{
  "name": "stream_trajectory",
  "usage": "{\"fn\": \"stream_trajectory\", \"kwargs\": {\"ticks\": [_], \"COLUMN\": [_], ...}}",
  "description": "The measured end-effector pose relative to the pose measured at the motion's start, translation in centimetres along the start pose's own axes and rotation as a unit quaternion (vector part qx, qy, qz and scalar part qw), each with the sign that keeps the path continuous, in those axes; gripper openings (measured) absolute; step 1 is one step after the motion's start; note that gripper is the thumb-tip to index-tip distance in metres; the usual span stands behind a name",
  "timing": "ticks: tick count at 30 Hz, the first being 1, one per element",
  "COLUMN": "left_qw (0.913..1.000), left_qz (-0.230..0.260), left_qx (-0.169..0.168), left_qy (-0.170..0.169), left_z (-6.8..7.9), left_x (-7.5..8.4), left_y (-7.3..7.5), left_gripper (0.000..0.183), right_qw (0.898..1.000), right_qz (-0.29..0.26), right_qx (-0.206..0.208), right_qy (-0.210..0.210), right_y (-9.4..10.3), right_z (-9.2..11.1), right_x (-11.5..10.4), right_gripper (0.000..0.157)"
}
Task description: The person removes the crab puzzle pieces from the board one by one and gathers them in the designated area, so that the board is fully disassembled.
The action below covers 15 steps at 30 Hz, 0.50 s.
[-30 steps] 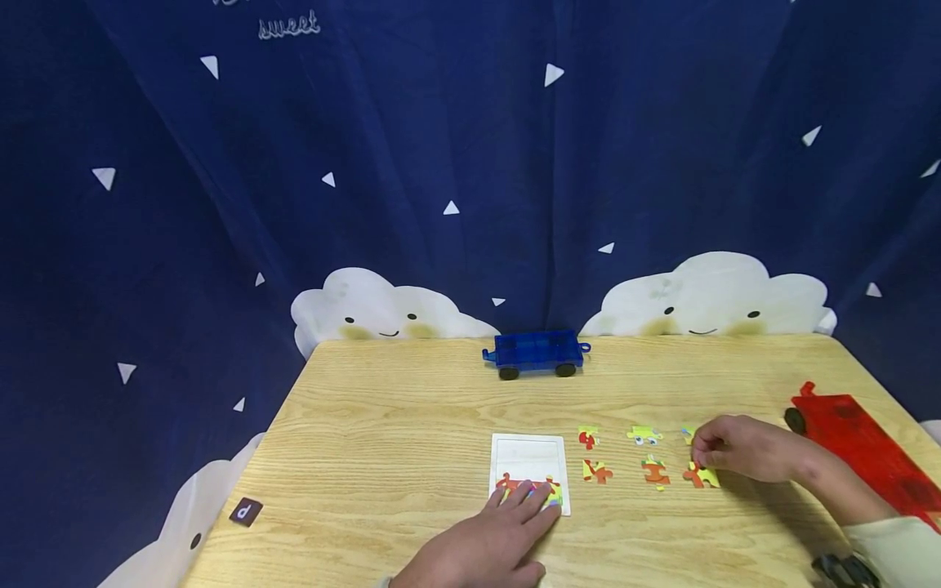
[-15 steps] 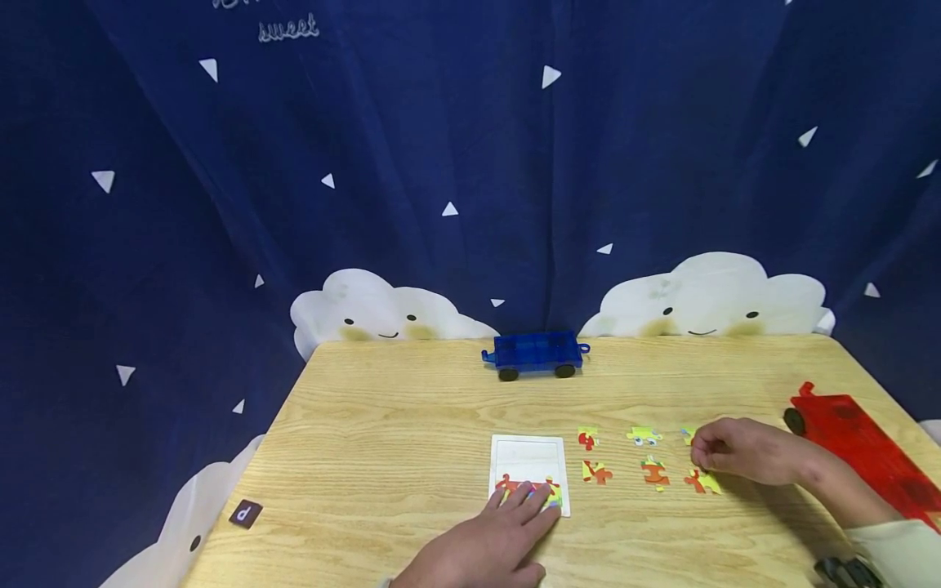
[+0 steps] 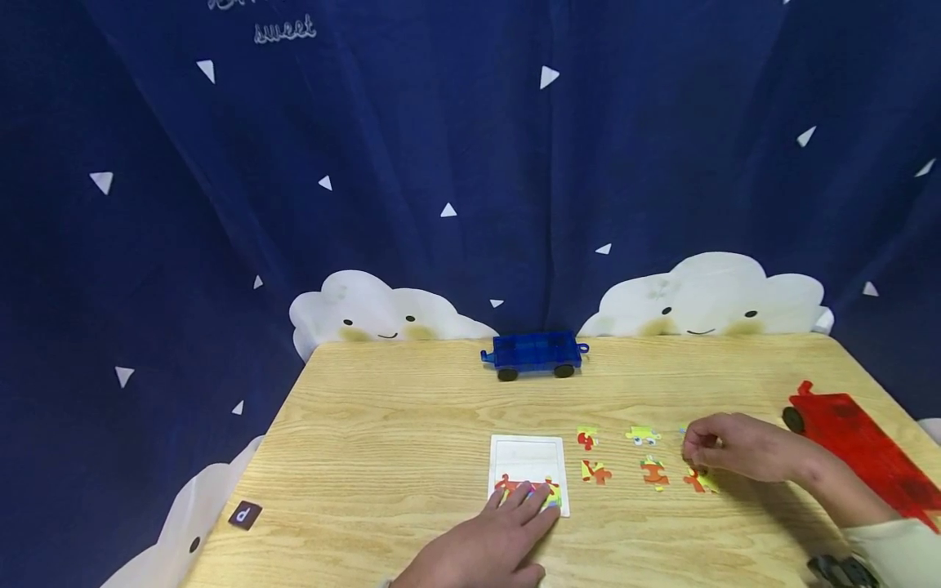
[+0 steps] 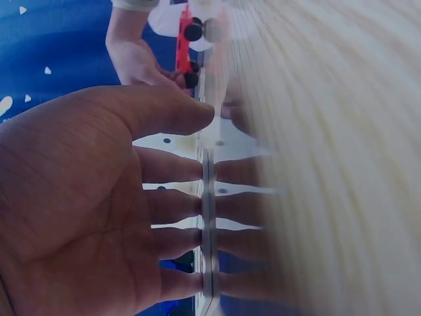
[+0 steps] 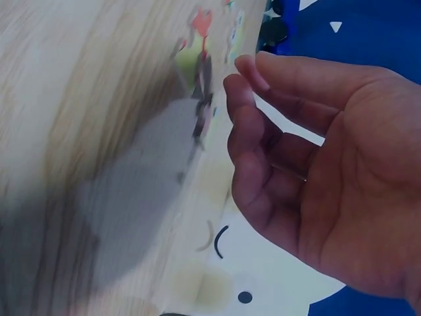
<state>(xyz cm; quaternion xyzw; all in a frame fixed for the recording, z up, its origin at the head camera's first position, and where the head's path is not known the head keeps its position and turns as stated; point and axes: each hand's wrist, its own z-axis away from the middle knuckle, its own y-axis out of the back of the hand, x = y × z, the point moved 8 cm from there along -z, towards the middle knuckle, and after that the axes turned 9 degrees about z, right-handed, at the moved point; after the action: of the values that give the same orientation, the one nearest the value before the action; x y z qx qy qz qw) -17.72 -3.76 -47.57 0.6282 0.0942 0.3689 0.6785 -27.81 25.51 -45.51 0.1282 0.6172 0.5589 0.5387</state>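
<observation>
- The left hand (image 3: 481,543) lies with straight, slightly spread fingers on the white puzzle board (image 3: 525,453), covering part of the assembled pieces (image 3: 507,485) at its near end.
- Well apart from it, the right hand (image 3: 750,447) arches over the rightmost loose jigsaw pieces (image 3: 653,471), fingers bent inward; I can't tell whether it pinches one.
- Those flat, knobbed pieces, red and yellow, sit right of the board on a grainy wooden table (image 3: 382,425).
- One is mostly hidden behind the right hand.
- The frame cuts off a red wagon (image 3: 860,441).
</observation>
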Motion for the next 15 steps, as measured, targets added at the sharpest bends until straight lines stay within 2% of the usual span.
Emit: {"fn": "stream_trajectory", "kwargs": {"ticks": [6, 12, 15], "left_qw": [0.9997, 0.9979, 0.9976], "left_qz": [-0.021, -0.06, -0.06], "left_qx": [0.007, 0.025, 0.033], "left_qy": [0.006, -0.004, -0.009], "left_z": [0.1, 0.0, 0.1], "left_x": [0.4, 1.0, 1.5], "left_y": [-0.1, 0.1, 0.1], "left_gripper": [0.067, 0.069, 0.072], "right_qw": [0.999, 0.997, 0.995], "right_qz": [-0.004, 0.011, 0.005], "right_qx": [0.026, 0.044, 0.051], "right_qy": [0.019, 0.063, 0.083], "right_y": [0.2, 0.3, -0.2], "right_z": [-1.2, -3.4, -4.7], "right_x": [-2.7, -6.5, -8.3], "right_gripper": [0.006, 0.009, 0.01]}}
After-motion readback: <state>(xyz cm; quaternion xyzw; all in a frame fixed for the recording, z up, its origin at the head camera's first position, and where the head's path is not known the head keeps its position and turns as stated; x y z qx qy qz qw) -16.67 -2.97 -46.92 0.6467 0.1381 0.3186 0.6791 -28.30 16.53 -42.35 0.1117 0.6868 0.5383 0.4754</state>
